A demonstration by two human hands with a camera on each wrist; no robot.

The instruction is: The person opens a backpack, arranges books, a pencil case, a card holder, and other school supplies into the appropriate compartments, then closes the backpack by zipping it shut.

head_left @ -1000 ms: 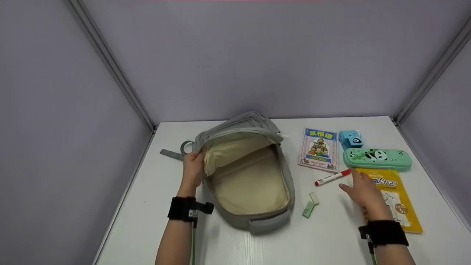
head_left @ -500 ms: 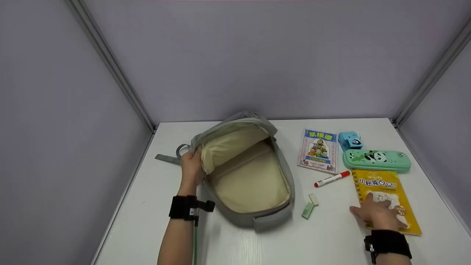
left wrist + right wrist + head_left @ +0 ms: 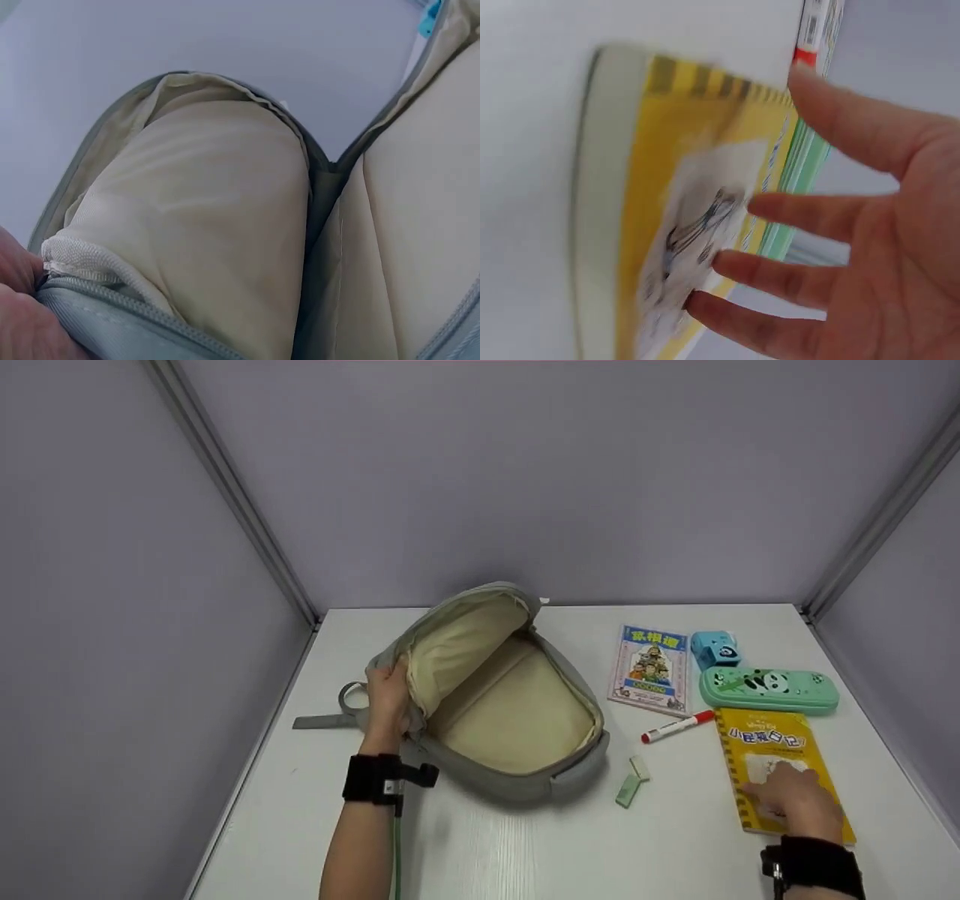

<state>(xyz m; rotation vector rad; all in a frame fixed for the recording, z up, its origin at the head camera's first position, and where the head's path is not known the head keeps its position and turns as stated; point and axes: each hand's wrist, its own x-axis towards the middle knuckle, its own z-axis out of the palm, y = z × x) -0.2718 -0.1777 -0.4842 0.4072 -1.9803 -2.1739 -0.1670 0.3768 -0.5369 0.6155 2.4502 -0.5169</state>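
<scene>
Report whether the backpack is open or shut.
Open: the left hand grips the edge of the backpack's flap, and the cream lining shows inside.

Plain grey-lilac walls [image 3: 480, 472] with metal corner strips [image 3: 238, 495] bound a white tabletop [image 3: 570, 847] on three sides

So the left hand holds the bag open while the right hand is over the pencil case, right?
The pencil case is wrong: the right hand is over the yellow book, as the head view shows. The left hand does hold the bag open.
</scene>
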